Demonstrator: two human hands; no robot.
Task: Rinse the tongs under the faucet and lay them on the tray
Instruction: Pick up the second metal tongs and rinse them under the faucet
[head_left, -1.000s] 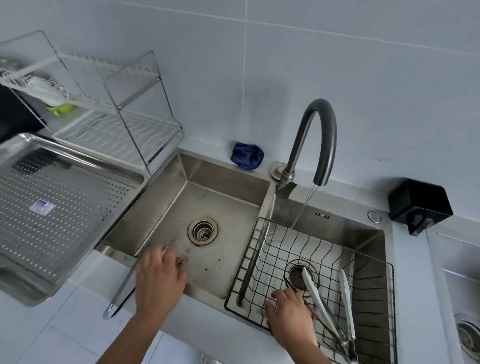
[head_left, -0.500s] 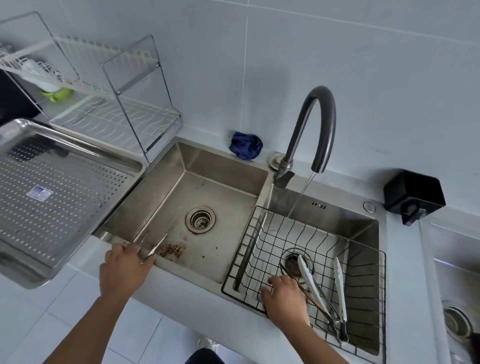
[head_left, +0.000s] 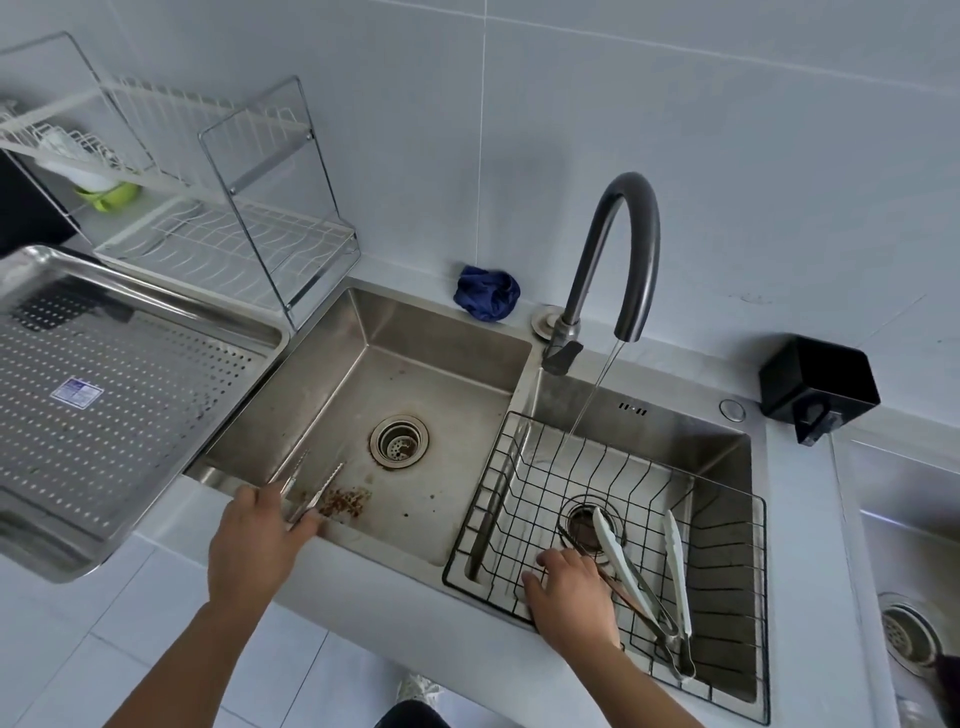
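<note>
Over steel sink (head_left: 441, 332): tongs (head_left: 311, 480) gripped in left hand (head_left: 254, 540), tips pointing far-right toward faucet (head_left: 623, 234) stream; right hand (head_left: 571, 597) spread flat on wire basket (head_left: 727, 545).

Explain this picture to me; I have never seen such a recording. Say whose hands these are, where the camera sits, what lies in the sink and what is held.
There is no machine here. A person wears one camera on the head, and it looks down at their own two bare hands over a double sink. The left hand grips metal tongs over the left basin, whose floor carries brown crumbs. The right hand lies in the wire basket in the right basin, beside white-tipped tongs; whether it grips anything is hidden. The faucet runs water into that basket. The perforated tray sits at the left.
</note>
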